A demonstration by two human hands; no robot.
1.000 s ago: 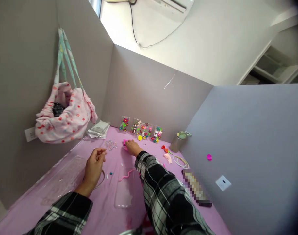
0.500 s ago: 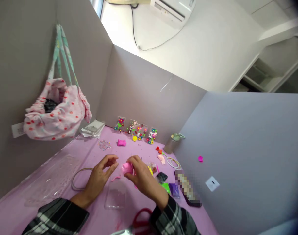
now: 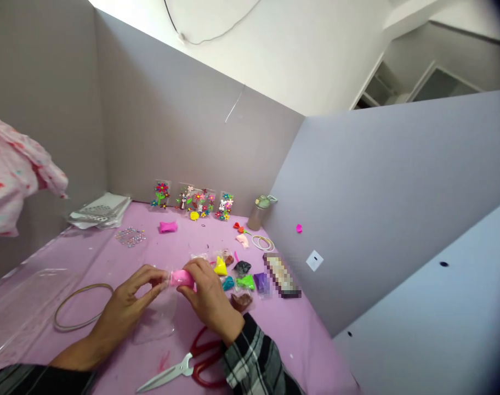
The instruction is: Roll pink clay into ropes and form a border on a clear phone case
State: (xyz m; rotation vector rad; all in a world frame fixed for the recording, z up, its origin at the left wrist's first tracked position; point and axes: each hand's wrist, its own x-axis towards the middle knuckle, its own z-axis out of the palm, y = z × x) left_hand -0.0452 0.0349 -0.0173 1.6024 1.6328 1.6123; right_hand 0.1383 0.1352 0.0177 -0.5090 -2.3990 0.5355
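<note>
Between my two hands is a pink clay packet (image 3: pixel 180 278) in a clear wrapper. My right hand (image 3: pixel 211 293) grips its right end with fingers and thumb. My left hand (image 3: pixel 130 296) pinches the clear wrapper at its left end. Under the hands a clear plastic piece (image 3: pixel 157 323) lies on the pink-covered table (image 3: pixel 307 340). Scissors with red handles (image 3: pixel 186 365) rest close to my right forearm, blades pointing left. Beside my right hand are wrapped clay packets: yellow (image 3: pixel 220 266), blue (image 3: pixel 227 283), green (image 3: pixel 245 282), purple (image 3: pixel 261 283), black (image 3: pixel 242 267) and brown (image 3: pixel 242 300).
A hoop (image 3: pixel 61 323) and clear plastic sheet (image 3: pixel 28 307) lie left. Behind are gems (image 3: pixel 130 236), a bright pink packet (image 3: pixel 168 227) and flower-decorated panels (image 3: pixel 162 192). A bottle (image 3: pixel 258 213), rings (image 3: pixel 263 243) and a blurred-out dark-edged object (image 3: pixel 282 275) line the right.
My left hand has come across and now pinches the pink packet's wrapper; before, it was apart from it. The view has swung right and down, showing the scissors more fully.
</note>
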